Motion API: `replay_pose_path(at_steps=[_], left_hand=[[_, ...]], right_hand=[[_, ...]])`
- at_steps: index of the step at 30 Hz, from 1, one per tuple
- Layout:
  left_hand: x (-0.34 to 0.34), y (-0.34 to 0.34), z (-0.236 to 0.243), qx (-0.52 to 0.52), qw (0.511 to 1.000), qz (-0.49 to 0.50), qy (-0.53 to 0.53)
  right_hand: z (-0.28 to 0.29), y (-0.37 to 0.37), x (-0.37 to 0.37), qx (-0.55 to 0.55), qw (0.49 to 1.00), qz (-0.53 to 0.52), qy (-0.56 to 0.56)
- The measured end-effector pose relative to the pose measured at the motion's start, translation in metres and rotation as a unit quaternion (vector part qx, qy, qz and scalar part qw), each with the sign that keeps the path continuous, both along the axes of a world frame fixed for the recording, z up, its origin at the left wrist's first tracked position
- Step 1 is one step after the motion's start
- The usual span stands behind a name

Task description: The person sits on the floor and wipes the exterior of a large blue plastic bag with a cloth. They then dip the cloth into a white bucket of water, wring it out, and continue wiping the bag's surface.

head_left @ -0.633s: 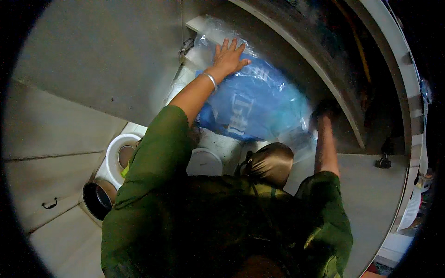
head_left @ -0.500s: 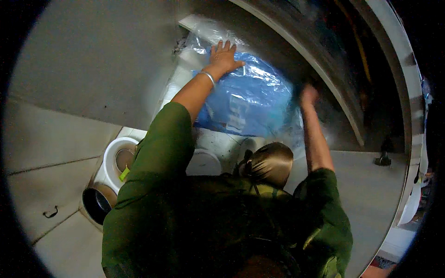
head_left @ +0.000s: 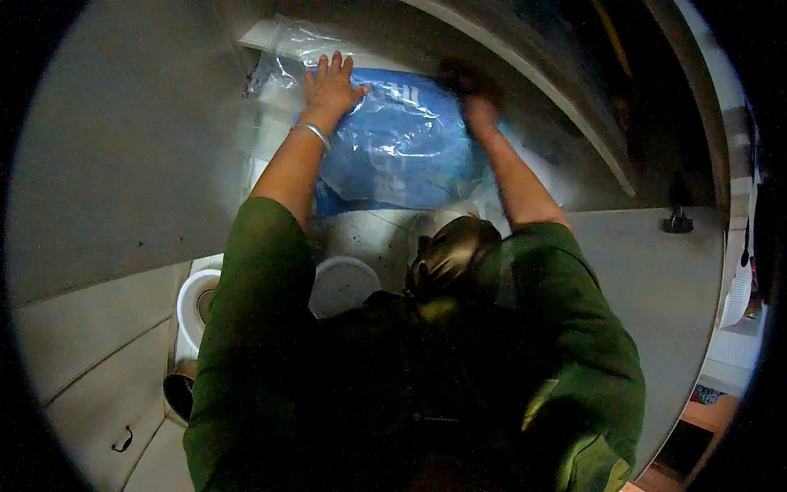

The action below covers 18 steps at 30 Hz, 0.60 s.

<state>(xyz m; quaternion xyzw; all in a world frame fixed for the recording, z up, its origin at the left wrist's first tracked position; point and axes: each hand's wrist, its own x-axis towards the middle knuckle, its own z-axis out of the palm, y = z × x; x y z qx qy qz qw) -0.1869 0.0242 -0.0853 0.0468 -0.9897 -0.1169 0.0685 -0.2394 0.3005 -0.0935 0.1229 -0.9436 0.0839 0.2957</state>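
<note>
A large soft blue package point(head_left: 402, 148), wrapped in clear crinkled plastic, lay under and between both hands. The left hand point(head_left: 330, 82) rested flat, fingers spread, on its upper left corner; the blurred right hand point(head_left: 474, 94) pressed on its upper right edge. A patch of white printing showed on the blue just right of the left hand. Clear plastic wrap point(head_left: 287, 45) bunched loosely beyond the left hand's fingertips, over something pale.

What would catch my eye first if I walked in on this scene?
The big blue plastic bag at the top centre, shiny and crinkled, with the left hand spread flat on its upper left corner. The right hand is blurred at its upper right edge. Below, a white round container stands at lower left.
</note>
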Motion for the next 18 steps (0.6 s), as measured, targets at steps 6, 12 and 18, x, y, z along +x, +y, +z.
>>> replay_pose_path(at_steps=[6, 12, 18], left_hand=[[-0.003, -0.002, 0.011, -0.009, 0.999, -0.005, -0.051], [-0.004, -0.002, 0.022, -0.009, 0.998, -0.011, -0.069], [-0.015, -0.011, 0.010, -0.042, 0.997, -0.022, -0.059]], right_hand=[[0.022, 0.172, 0.041, 0.046, 0.979, -0.192, -0.044], [0.015, 0.119, -0.013, 0.173, 0.939, -0.187, -0.229], [0.035, -0.107, 0.077, -0.041, 0.954, 0.295, -0.039]])
